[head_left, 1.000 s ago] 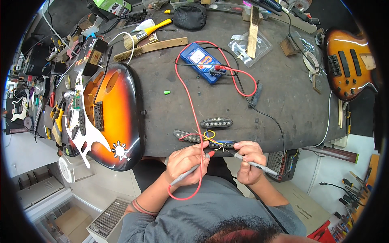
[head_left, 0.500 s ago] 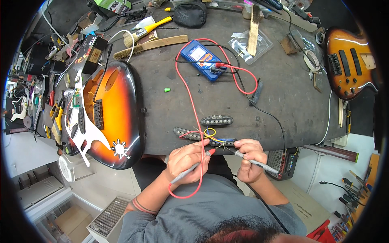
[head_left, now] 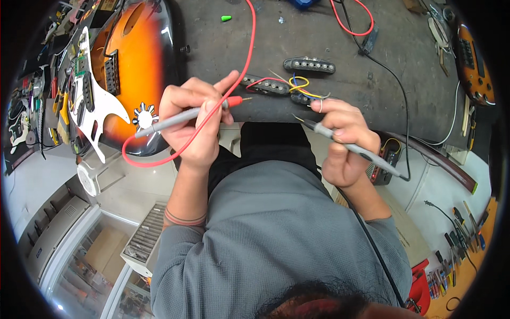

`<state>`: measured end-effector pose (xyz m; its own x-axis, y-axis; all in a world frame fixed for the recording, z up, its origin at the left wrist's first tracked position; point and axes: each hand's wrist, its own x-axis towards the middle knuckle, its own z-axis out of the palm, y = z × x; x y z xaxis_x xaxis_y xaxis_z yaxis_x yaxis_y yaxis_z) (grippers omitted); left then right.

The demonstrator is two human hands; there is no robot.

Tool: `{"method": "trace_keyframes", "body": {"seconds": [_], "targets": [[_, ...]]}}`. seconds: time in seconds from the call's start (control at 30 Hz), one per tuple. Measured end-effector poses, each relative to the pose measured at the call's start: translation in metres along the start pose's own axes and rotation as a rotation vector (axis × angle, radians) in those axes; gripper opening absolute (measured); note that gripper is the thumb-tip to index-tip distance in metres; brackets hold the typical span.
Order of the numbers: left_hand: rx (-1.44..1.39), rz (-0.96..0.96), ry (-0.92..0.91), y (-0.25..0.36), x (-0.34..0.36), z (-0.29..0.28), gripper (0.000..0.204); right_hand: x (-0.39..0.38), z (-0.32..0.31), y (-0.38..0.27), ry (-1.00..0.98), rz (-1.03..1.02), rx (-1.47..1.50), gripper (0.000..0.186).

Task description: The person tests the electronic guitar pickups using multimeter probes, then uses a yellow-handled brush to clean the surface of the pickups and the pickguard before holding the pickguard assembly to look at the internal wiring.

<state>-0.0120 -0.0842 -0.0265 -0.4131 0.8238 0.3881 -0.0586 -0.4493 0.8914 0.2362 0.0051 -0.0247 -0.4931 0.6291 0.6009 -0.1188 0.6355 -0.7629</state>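
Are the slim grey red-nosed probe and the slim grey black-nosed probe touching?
Apart. In the head view, dark tabletop shows between the metal tips of the red-nosed probe and the black-nosed probe.

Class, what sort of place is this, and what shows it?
Probably a guitar repair workshop: a sunburst guitar body and loose pickups lie on the bench; the left hand and right hand each hold a test probe.
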Motion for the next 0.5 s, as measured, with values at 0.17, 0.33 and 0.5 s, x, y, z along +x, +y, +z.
{"method": "trace_keyframes", "body": {"seconds": [0.17,0.33,0.5], "targets": [[0.072,0.003,-0.068,-0.006,0.005,-0.001,0.010,0.006,0.022,0.001,-0.005,-0.053,-0.181,0.019],[0.170,0.019,-0.119,-0.005,0.002,-0.003,0.010,0.007,0.031,0.001,-0.068,-0.043,-0.287,0.021],[0.205,0.040,-0.129,-0.007,0.004,-0.001,0.010,0.012,0.032,-0.002,-0.115,-0.044,-0.355,0.022]]}}
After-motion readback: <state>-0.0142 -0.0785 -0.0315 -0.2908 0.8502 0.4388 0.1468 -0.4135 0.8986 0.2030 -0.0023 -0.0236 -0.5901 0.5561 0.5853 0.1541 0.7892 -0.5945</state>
